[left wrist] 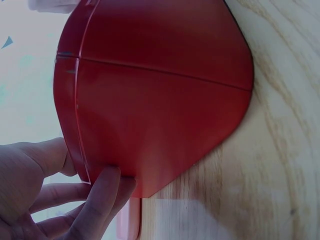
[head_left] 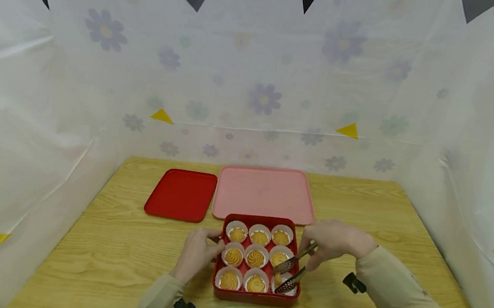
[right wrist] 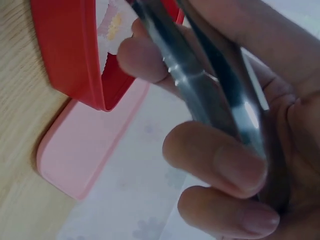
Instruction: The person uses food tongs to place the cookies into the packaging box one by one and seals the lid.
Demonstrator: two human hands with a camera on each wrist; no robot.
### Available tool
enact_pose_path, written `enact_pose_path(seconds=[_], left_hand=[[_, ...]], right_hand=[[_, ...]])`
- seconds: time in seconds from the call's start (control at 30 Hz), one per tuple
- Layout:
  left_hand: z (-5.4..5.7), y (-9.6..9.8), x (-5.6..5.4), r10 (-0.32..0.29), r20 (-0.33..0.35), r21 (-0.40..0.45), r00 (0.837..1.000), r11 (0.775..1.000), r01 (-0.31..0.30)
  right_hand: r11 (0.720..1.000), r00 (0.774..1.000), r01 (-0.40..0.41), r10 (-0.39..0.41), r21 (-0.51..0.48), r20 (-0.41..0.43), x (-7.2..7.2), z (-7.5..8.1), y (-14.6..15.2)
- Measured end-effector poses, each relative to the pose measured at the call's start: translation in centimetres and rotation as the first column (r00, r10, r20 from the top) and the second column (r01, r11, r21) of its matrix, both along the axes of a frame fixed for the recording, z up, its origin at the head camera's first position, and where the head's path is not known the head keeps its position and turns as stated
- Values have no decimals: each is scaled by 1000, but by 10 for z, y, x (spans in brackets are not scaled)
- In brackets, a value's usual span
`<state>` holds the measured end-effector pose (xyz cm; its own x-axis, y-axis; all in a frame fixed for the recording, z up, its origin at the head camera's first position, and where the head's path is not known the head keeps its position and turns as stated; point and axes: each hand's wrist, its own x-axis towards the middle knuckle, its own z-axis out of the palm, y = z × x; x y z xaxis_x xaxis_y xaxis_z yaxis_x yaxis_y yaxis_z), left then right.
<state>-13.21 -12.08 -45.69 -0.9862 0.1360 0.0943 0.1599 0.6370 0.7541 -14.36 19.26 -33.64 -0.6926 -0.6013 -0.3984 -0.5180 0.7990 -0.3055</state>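
Note:
A red square box (head_left: 254, 298) holds rows of swirled cookies in white paper cups, such as the middle cookie (head_left: 256, 259). My left hand (head_left: 197, 253) grips the box's left wall; in the left wrist view its fingers (left wrist: 102, 200) lie against the outer wall and the thumb reaches behind the rim. Metal tongs (right wrist: 187, 85) with perforated ends are held in my right hand (head_left: 333, 241), which is over the box's right wall. The tong ends reach into the front right cup, one on either side of a cookie (head_left: 278, 279) that they partly hide.
Behind the box lies a pink tray (head_left: 265, 193) on the wooden table (head_left: 96, 258). A flat red square tray or lid (head_left: 181, 195) is to its left. White flower-patterned sheeting (head_left: 247, 63) encloses the back and sides of the table.

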Motion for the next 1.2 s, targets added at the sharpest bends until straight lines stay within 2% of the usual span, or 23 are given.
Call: enact_pose_path(seconds=[0.2,0.37,0.5,0.7,0.93,1.2], left_hand=[[-1,0,1,4,7,-6,1000,1000,-4],[1,1,1,-6,21,15,1000,1000,5],[0,0,0,-10,20,13,1000,1000,10],[0,0,0,-4,6,1,1000,1000,4],[1,0,0,2,24,7,1000,1000,-2],[2,1,1,3,33,6,999,1000,-3]], right_hand=[[997,993,57,-51,-51,109,-8,-7,6],[996,988,73,-64,-59,144,-12,-12,8],[997,989,70,-64,-41,130,-11,-11,6],[999,996,49,-51,18,67,-6,-3,0],[997,1000,-27,28,66,-4,0,2,-7],[995,997,-61,64,74,-42,4,5,-9]])
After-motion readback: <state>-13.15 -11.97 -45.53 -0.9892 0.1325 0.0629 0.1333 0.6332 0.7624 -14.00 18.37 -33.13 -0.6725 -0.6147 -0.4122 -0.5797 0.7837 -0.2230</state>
